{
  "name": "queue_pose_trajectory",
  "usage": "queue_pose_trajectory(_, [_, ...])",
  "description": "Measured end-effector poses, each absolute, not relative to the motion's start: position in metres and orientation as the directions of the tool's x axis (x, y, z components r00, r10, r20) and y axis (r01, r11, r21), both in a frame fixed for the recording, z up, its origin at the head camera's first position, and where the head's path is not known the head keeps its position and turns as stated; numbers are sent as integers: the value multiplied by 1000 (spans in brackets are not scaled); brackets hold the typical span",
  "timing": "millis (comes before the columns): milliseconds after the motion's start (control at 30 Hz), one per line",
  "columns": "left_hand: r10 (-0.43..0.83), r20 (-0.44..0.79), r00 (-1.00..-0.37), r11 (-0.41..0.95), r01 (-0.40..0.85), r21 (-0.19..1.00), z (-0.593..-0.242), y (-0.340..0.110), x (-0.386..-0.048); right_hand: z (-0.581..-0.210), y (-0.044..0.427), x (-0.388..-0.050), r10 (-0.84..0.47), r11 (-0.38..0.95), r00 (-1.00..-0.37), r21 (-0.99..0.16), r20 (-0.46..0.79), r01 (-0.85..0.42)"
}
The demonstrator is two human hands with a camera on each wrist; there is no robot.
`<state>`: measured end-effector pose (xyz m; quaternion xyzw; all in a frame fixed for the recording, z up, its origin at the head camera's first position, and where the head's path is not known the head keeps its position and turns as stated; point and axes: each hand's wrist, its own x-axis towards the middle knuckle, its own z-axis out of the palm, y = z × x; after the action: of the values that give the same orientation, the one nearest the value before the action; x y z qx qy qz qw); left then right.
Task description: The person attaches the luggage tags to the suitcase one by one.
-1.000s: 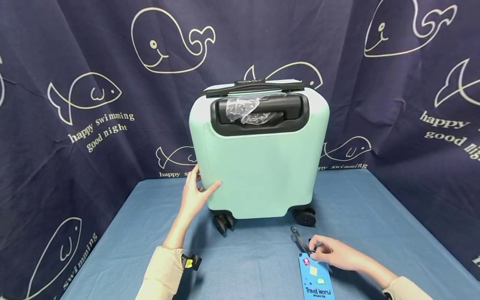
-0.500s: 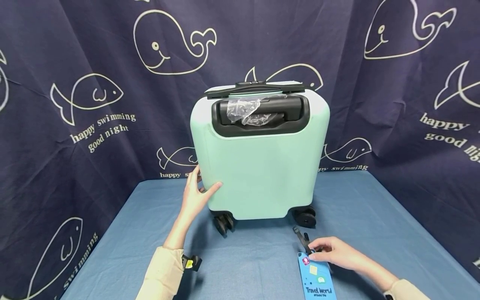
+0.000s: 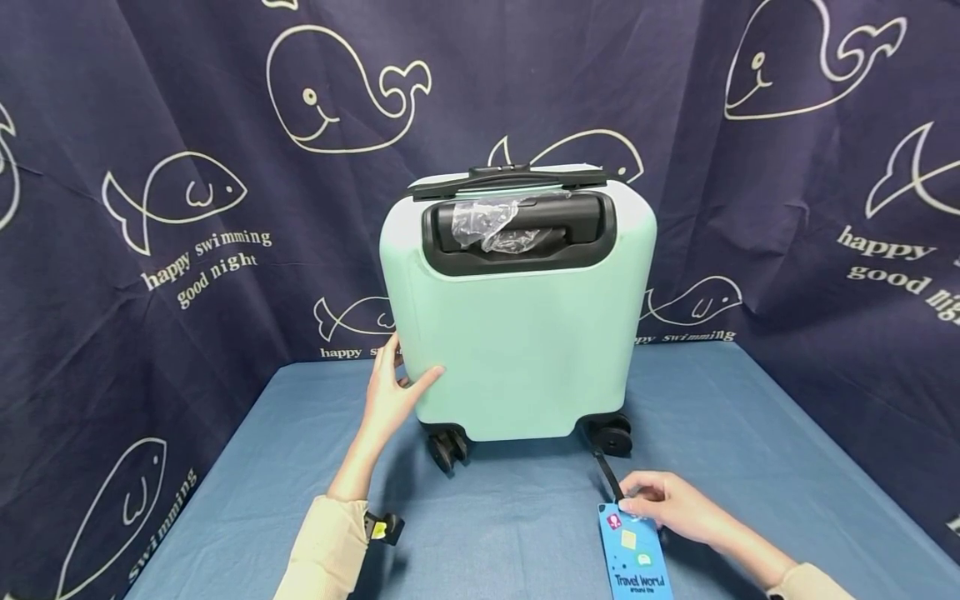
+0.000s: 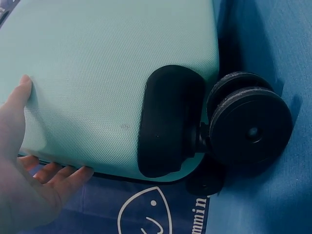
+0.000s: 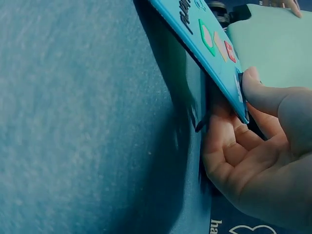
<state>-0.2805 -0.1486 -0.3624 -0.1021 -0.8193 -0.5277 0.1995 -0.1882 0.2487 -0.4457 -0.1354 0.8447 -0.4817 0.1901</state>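
- The blue, flat rectangular luggage tag (image 3: 636, 554) is over the cloth in front of the suitcase's right wheel, tilted, its lower end cut off in the head view. It carries dark "Travel World" lettering and small pink, yellow and green patches.
- Its thin black strap (image 3: 608, 477) points up toward that wheel; whether they touch, I cannot tell.
- The right hand (image 3: 671, 504) pinches the tag's strap end, thumb above and fingers bent beneath.
- The step in hand seems to be handling the tag and strap while the case is steadied; the next move likely calls for a firm pinch and a strap kept clear of the wheel.
- The mint-green, hard-shell suitcase (image 3: 525, 350) stands upright behind, its black recessed handle (image 3: 585, 218) partly wrapped in clear crinkled plastic film (image 3: 480, 221).
- The left hand (image 3: 392, 396), thumb and fingers set wide, holds its lower left edge, above the black double wheel (image 3: 446, 448).
- Beneath is blue cloth (image 3: 480, 533); behind hangs a navy fish-and-whale curtain (image 3: 187, 67).
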Motion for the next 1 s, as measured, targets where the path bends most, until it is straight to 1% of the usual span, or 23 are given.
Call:
queue_pose_trajectory(267, [-44,427,-903,426,369,826,-362,-149,-280,-444,250,-186,-342,568,-913,-823,-223,-11])
queue_pose_trajectory(367, [-44,424,-904,420,369,829,-362,-149,-280,-441,249,-186,-317,574,-916,-818,-248,23])
queue_pose_trajectory(533, [-31,415,-909,414,366,833,-361,-151,-281,-436,249,-185,-290,562,-926,-826,-242,40])
queue_pose_trajectory(633, [-18,403,-915,421,359,833,-360,-152,-281,-434,250,-184,-300,545,-930,-838,-214,17])
queue_pose_trajectory(800, [-5,385,-923,429,345,835,-359,-154,-284,-432,253,-185,-344,523,-931,-848,-118,-86])
queue_pose_trajectory(1000, [7,384,-923,411,353,841,-359,-157,-286,-425,255,-183,-327,563,-945,-808,-23,-175])
